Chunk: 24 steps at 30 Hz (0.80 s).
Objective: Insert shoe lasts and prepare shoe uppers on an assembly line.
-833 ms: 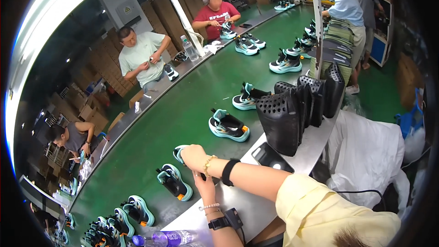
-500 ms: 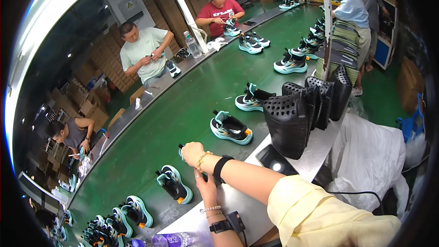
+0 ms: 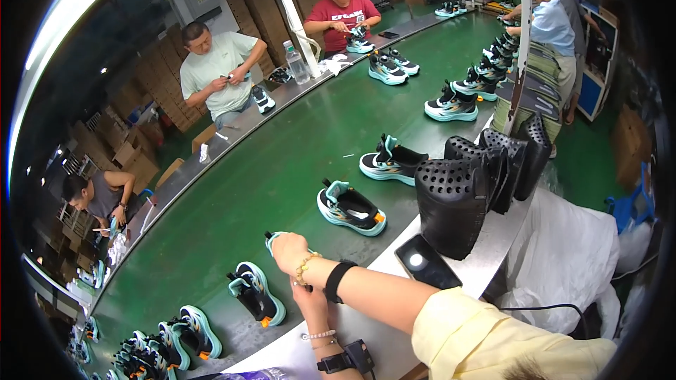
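Sneaker (image 3: pixel 273 239) under my right hand (image 3: pixel 290 252), fingers gripping it, left hand (image 3: pixel 310 304) mostly hidden beneath, its grip untellable, two sneakers (image 3: pixel 350 207) beyond on green belt (image 3: pixel 282 162).

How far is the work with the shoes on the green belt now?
Done: several shoes, like this shoe, already stand on the belt. In hand: the right hand grips one shoe at the belt's edge; the left hand sits beneath. Left: this shoe is not yet released.

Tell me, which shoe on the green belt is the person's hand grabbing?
The one mostly hidden under the right hand, at the belt's near edge: only its teal heel peeks out. The other shoes, like the sneaker just beyond, sit untouched.
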### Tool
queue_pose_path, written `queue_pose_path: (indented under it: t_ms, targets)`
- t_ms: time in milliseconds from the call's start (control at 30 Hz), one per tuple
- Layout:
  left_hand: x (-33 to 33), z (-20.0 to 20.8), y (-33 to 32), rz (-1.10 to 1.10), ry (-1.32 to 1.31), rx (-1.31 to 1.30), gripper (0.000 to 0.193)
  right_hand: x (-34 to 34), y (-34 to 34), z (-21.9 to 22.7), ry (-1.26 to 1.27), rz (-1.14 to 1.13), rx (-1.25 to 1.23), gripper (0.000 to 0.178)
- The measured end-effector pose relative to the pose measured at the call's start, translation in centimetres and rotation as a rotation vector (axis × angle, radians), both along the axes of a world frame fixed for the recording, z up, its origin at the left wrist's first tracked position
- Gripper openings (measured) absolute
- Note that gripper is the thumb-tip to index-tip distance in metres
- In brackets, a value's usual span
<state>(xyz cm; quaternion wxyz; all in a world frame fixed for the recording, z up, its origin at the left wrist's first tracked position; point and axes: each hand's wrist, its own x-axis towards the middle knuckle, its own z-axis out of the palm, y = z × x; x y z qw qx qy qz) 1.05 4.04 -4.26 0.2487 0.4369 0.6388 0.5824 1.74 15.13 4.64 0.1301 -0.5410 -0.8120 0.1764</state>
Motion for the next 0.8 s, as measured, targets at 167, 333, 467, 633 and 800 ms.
queue_pose_path:
  t_ms: [167,333,467,633,800]
  targets:
    - [2.2,1.1,0.2,0.019,0.091,0.026,0.041,0.5,1.2,-0.5,0.007,0.009,0.001,0.013]
    - [1.5,0.8,0.2,0.102,0.214,0.122,0.031,2.9,-1.2,1.0,0.18,0.111,0.061,0.016]
    - [-1.5,-1.8,0.1,-0.114,-0.529,0.365,0.034,8.6,-8.8,5.6,0.357,0.566,0.286,0.028]
    - [-0.3,1.5,-2.8,0.566,0.556,0.28,0.033,26.3,-16.7,17.4,0.308,0.705,0.721,0.021]
    - [3.9,5.1,-4.1,0.391,0.537,0.535,0.04,40.5,-11.5,23.4,-0.098,-0.012,0.908,0.031]
